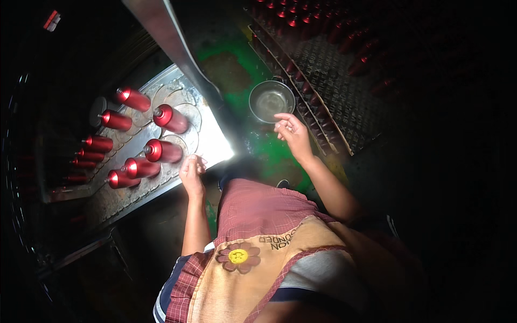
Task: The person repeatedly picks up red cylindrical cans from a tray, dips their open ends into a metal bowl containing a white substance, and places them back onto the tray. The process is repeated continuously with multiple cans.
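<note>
My left hand [193,171] is beside the front edge of a brightly lit metal table [212,142], its fingers curled in. Whether something small is inside them is hidden. The closest red bottle [163,151] stands just left of it, apart from the fingers. My right hand [292,135] has its fingers stretched out and apart at the near rim of a round grey bowl [271,102]. Fingertips overlap the rim in this view; I cannot tell if they touch it. That hand holds nothing visible. Several shiny red bottles with narrow metallic necks stand on the table.
A slanted metal post [186,51] rises at the table's far side. On the right are stacked boards [336,86] with rows of red bottles [293,21] on top and between layers. The floor [264,153] is worn green. Deep shadow hides both outer sides.
</note>
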`<state>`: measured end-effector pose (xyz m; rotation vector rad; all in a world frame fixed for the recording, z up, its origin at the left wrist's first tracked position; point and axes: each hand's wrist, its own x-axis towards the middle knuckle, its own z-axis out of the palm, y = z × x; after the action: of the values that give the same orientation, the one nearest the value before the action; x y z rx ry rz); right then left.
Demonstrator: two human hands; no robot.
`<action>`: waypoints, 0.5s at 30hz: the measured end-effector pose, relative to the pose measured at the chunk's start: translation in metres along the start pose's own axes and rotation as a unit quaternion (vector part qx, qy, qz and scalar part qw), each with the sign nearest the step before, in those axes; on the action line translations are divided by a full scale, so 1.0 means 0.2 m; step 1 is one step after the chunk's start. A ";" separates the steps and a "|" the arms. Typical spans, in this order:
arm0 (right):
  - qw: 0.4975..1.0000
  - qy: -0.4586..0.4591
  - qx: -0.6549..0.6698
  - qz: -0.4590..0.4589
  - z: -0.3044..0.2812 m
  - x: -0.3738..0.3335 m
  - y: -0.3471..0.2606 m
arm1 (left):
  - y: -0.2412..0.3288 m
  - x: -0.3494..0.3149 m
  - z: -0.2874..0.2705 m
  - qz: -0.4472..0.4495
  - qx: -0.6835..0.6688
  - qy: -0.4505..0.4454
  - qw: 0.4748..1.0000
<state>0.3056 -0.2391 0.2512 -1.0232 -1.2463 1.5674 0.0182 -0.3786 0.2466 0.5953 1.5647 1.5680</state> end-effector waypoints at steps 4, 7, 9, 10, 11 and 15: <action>0.998 0.065 -0.002 0.011 -0.44 0.02 0.03 | -0.10 0.07 0.74 -0.085 0.114 -0.268 0.953; 0.993 0.114 -0.002 0.014 -0.73 0.05 0.03 | -0.13 0.24 1.11 -0.069 0.175 -0.364 0.912; 0.987 0.158 -0.025 -0.003 -0.92 0.09 0.04 | -0.17 0.41 1.31 -0.059 0.180 -0.366 0.911; 0.981 0.186 -0.049 -0.016 -1.02 0.12 0.04 | -0.19 0.51 1.42 -0.048 0.183 -0.355 0.916; 0.974 0.212 -0.072 -0.028 -1.14 0.16 0.03 | -0.21 0.63 1.54 -0.048 0.189 -0.353 0.915; 0.935 0.285 -0.204 -0.054 -1.64 0.48 -0.11 | -0.30 1.12 2.20 0.069 0.241 -0.358 0.900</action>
<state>0.5914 -0.0549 0.2115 -1.5113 -1.1997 0.8369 0.2626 0.0504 0.1910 1.4013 1.3239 0.8598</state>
